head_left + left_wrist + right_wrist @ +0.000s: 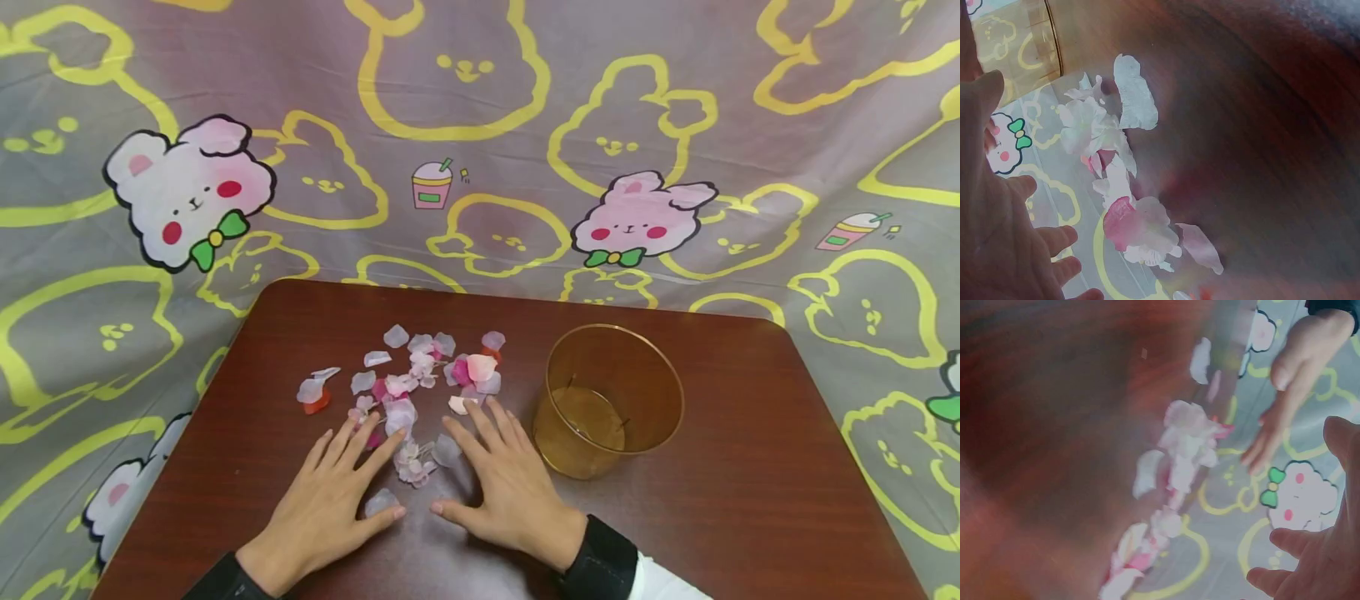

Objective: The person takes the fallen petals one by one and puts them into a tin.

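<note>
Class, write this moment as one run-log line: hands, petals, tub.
left hand: fingers extended, near petals; right hand: fingers extended, near petals; petals: scattered on table; tub: upright, right of petals

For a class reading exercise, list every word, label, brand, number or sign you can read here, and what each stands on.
There are none: no word, brand or number is legible.
Patterned cloth: only cartoon drawings; the green labels on its printed cups show no legible lettering.
Petals, amber container, tabletop: no lettering visible.
Black left cuff: any mark is too small to read.
</note>
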The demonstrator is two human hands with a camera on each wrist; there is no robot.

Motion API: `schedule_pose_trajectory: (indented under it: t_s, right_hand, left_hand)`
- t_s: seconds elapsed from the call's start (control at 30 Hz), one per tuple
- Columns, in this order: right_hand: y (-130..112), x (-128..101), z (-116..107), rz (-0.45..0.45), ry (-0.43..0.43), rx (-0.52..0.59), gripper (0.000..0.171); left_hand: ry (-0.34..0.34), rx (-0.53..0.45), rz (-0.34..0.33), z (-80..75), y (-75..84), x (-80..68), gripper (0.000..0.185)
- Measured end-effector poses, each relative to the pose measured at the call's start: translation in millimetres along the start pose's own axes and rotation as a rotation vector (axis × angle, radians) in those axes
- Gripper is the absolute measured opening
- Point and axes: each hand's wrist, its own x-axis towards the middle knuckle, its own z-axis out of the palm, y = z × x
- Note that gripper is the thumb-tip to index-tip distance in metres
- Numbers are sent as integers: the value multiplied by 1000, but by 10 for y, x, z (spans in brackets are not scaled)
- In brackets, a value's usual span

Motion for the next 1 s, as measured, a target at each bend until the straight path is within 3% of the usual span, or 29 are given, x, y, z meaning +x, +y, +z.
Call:
schedule_pose_trajectory:
  t_s: [0.27, 0.57, 0.8, 1.0]
  right_hand:
    - [-13, -27, -392, -39, 87, 7, 90]
    - [130, -89, -836, -12, 204, 46, 81]
    - [452, -83, -1129, 74, 297, 84, 76]
    - [846, -80, -1252, 211, 287, 75, 73]
  left_hand:
    - [-29, -10, -23, 23, 12, 19, 88]
    - [-36, -32, -25, 57, 25, 5, 90]
    - [-40, -30, -26, 57, 39, 7, 89]
    - [-26, -26, -12, 63, 55, 2, 87]
